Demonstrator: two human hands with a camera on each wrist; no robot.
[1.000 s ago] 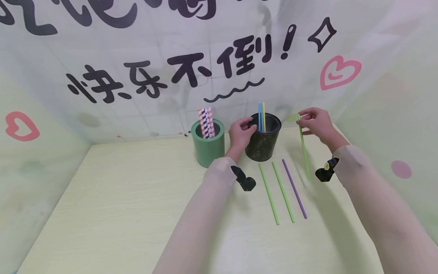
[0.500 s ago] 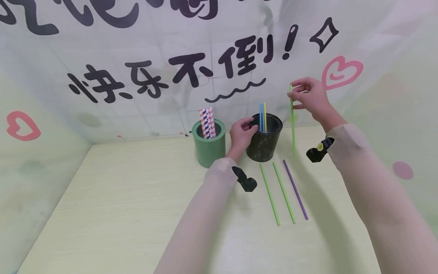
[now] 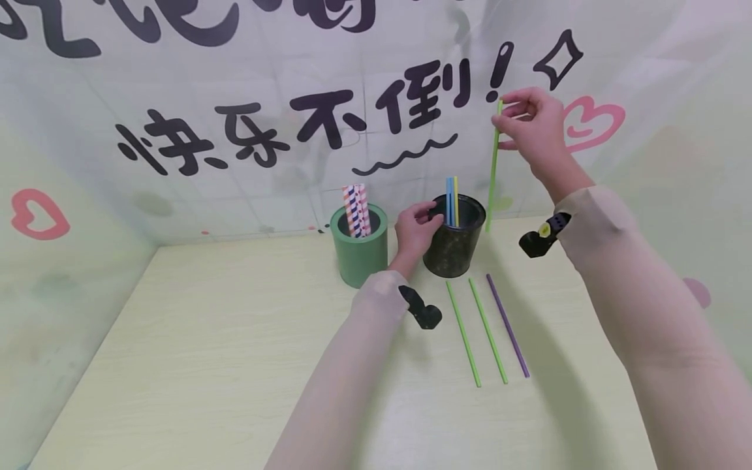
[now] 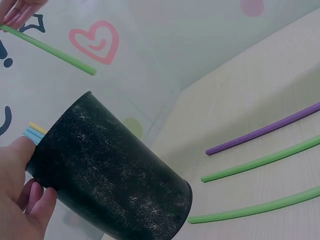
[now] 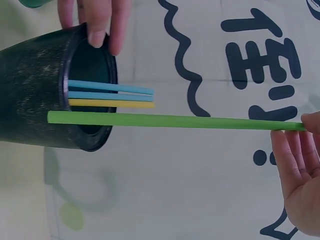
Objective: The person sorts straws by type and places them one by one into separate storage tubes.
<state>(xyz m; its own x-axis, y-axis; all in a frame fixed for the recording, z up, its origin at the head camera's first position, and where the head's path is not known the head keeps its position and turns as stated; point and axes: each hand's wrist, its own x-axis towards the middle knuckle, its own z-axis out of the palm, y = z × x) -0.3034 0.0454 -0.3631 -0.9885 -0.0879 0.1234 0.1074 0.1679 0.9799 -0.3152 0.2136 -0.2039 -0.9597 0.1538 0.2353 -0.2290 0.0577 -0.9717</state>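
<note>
My right hand [image 3: 537,127] pinches a green straw [image 3: 493,173] near its top end. The straw hangs almost upright in the air, its lower end just right of the black pot's rim in the head view. My left hand [image 3: 416,232] grips the rim of the black pot [image 3: 451,254] from the left, with fingertips over the edge. Inside the pot stand two blue straws [image 5: 110,87] and a yellow straw [image 5: 112,103]. On the table in front of it lie two green straws [image 3: 464,336] and, to their right, a purple straw [image 3: 508,326].
Left of the black pot stands a green cup [image 3: 361,264] holding several patterned paper straws [image 3: 352,212]. A white sheet [image 3: 282,183] with large black characters hangs behind the pale wooden table [image 3: 223,359]. Side walls [image 3: 693,228] border the table at left and right.
My right hand has risen and moved slightly left, lifting the green straw from near the table to beside the black pot's rim. My left hand has stayed on the pot.
</note>
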